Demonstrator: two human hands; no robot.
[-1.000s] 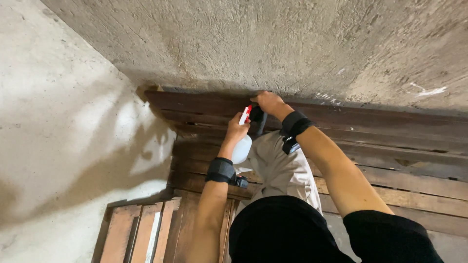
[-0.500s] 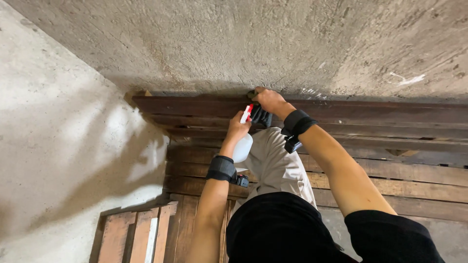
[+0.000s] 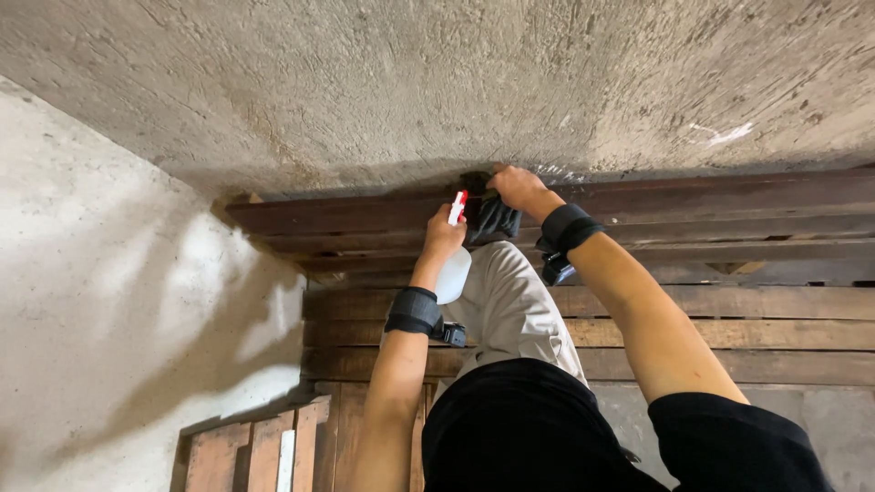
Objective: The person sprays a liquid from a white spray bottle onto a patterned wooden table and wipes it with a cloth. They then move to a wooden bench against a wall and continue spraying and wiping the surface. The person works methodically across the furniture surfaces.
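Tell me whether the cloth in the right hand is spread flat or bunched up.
Bunched up. The dark cloth hangs crumpled under the right hand, which presses it against the top wooden plank.

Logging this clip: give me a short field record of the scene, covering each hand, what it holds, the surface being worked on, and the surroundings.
left hand: gripping a white spray bottle with a red nozzle, aimed toward the top plank
right hand: pressing a dark cloth onto the top plank
work surface: dark wooden plank where it meets the concrete wall
wrists: black wrist straps on both
surroundings: stacked wooden planks below, wooden pallet at lower left
person: black shirt, beige trousers
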